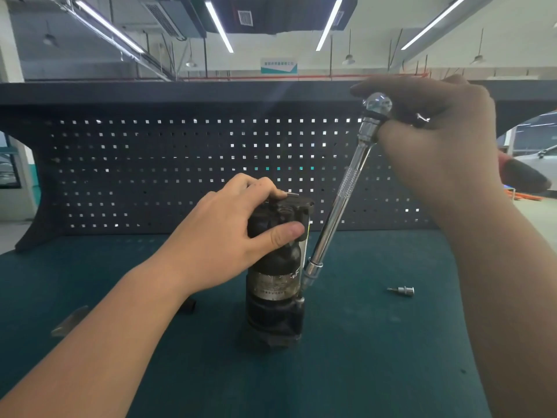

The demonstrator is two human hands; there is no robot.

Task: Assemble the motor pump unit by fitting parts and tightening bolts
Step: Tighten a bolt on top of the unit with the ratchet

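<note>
Both hands grip: left [241, 233] steadies pump [275, 267], right [437, 137] holds wrench [346, 188].

Two hands are at work: the left hand [229, 236] and the right hand [437, 140]. One motor pump unit [274, 276] stands upright at the middle of the counter [376, 357]. One long chrome driver [340, 194] leans off toward one o'clock from the unit's lower part. One loose socket bit [402, 290] lies alone at three o'clock of the unit. One small dark piece [188, 306] sits at nine o'clock, partly hidden behind the left forearm, and one flat grey piece [70, 319] lies farther out at nine o'clock. One pegboard [180, 164] backs the counter at twelve o'clock. Overhead I count four long strip lights.
</note>
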